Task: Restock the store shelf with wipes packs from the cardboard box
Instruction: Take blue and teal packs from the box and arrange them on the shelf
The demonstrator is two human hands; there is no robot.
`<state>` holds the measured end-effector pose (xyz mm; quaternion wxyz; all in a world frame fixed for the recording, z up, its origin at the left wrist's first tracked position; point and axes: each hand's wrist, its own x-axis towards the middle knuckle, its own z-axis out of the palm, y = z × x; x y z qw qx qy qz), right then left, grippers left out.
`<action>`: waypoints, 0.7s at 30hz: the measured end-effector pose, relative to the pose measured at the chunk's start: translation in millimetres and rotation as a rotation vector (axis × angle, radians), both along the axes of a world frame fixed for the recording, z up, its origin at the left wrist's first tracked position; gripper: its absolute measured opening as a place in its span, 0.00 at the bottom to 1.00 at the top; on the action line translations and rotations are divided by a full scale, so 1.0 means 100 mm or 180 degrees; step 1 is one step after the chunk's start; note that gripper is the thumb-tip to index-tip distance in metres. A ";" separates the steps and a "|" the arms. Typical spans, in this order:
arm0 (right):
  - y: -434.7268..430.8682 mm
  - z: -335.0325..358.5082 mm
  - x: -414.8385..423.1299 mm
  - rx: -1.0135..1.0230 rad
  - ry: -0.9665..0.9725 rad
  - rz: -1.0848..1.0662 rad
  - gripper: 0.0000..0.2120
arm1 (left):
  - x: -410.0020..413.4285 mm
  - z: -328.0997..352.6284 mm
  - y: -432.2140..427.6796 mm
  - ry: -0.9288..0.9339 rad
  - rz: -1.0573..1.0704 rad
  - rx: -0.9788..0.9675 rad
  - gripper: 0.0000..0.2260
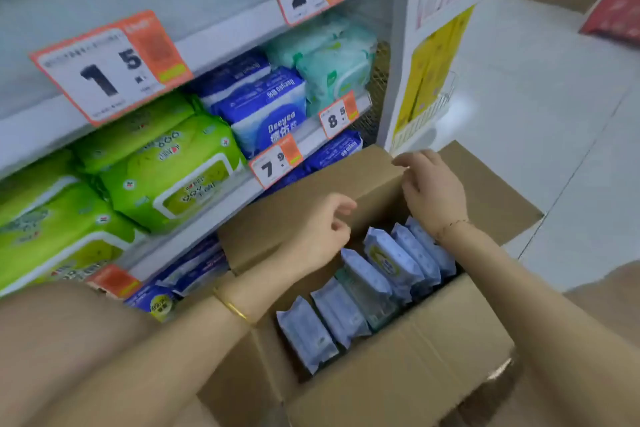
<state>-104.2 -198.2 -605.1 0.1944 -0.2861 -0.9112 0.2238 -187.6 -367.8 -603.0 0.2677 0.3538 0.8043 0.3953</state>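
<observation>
An open cardboard box (398, 374) stands on the floor in front of the store shelf (221, 42). Several pale blue wipes packs (391, 263) stand on edge inside it in a row. My left hand (320, 229) hovers over the box's far flap, fingers loosely curled, holding nothing. My right hand (429, 184) rests on the top edge of that far flap, fingers spread. The shelf holds green packs (166, 170), dark blue packs (266, 104) and mint packs (332, 62).
Orange-and-white price tags (110, 69) stick out from the shelf edges. More blue packs (194, 270) lie on the bottom shelf beside the box. A white end panel with a yellow item in a wire rack (429, 80) stands right of the shelf. Pale tiled floor (554, 114) lies to the right.
</observation>
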 end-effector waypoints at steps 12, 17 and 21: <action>-0.41 -1.66 0.02 -0.1077 -0.2759 0.0110 0.17 | -0.27 -0.89 -0.18 0.0050 -0.0583 -0.1477 0.14; -0.64 -2.02 -0.07 -0.0036 -0.3242 0.0030 0.16 | -0.34 -0.99 -0.22 -0.0107 -0.0507 -0.1515 0.13; -0.67 -2.27 -0.03 -0.0054 -0.3513 -0.0050 0.16 | -0.39 -1.03 -0.28 -0.0263 -0.0356 -0.1504 0.12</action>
